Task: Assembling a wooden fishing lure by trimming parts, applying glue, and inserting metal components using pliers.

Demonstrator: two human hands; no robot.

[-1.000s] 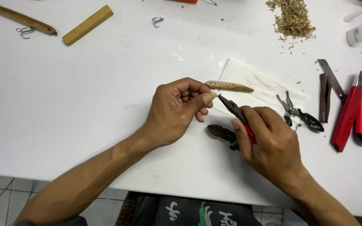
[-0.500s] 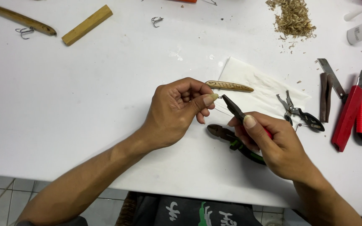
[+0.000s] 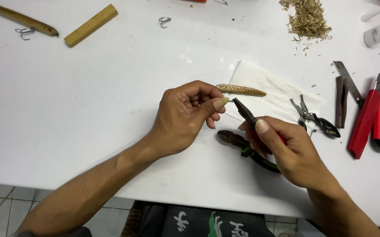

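- Hands meet at table centre: left hand (image 3: 185, 116) pinches a thin wire (image 3: 234, 115) between thumb & forefinger, other fingers curled in — closed on it, nothing else held.
- Right hand (image 3: 286, 151) wraps the handles of long-nose pliers (image 3: 244, 112); grip is tight, nose pointing toward 10 o'clock, tip touching the wire right at the left fingertips. Can't tell how far the pliers' tips are apart — too small.
- Carved wooden lure body (image 3: 241, 90) lies just past the pliers tip at 12 o'clock, partly on a white paper towel (image 3: 278, 87).
- Green-handled cutters (image 3: 247, 149) rest on the table (image 3: 111, 109) under the right hand, at 6 o'clock from the wire.
- Small split-ring pliers (image 3: 311, 116) at 3 o'clock; further out, a blade (image 3: 347, 79), a brown sheath (image 3: 340, 101) & two red utility knives (image 3: 374, 116).
- Far off: wood block (image 3: 91, 25) & finished lure w/ treble hook (image 3: 21, 18) at 10–11 o'clock, loose treble hook (image 3: 165, 20) at 12, shavings (image 3: 306, 19) at 1.
- Step in hand, by my read: bending or forming the wire end w/ the pliers. Next move likely calls for a steady pinch from the left and a small, controlled wrist twist from the right — wire is fine, easy to slip or kink.
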